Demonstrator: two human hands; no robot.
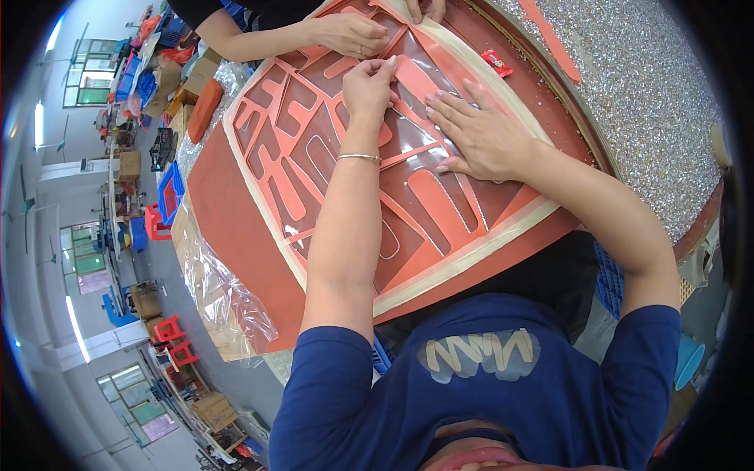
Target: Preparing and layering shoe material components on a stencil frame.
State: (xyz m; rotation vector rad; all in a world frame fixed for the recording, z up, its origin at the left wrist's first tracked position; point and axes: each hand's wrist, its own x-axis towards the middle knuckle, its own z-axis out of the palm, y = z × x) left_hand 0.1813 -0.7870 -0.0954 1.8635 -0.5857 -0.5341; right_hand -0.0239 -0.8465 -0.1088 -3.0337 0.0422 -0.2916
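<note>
A salmon-coloured sheet with cut-out shapes [287,188] lies under clear film, framed by pale tape [471,239], on a reddish-brown board [224,212]. My left hand [369,90] is closed in a pinch at the sheet's far middle, beside a rounded salmon piece [415,76]. What sits between its fingertips is too small to make out. Palm down, my right hand [483,135] rests on the sheet and film near the right taped border, fingers stretched and thumb apart. Closer to me, a long salmon piece [436,206] lies under that hand.
Across the board, another person's hands [353,35] work at the sheet's far end. A small red packet [496,63] lies past the right border. Glittery grey material [628,102] with a salmon strip [550,39] covers the right side. Crumpled clear plastic [228,294] lies at the left.
</note>
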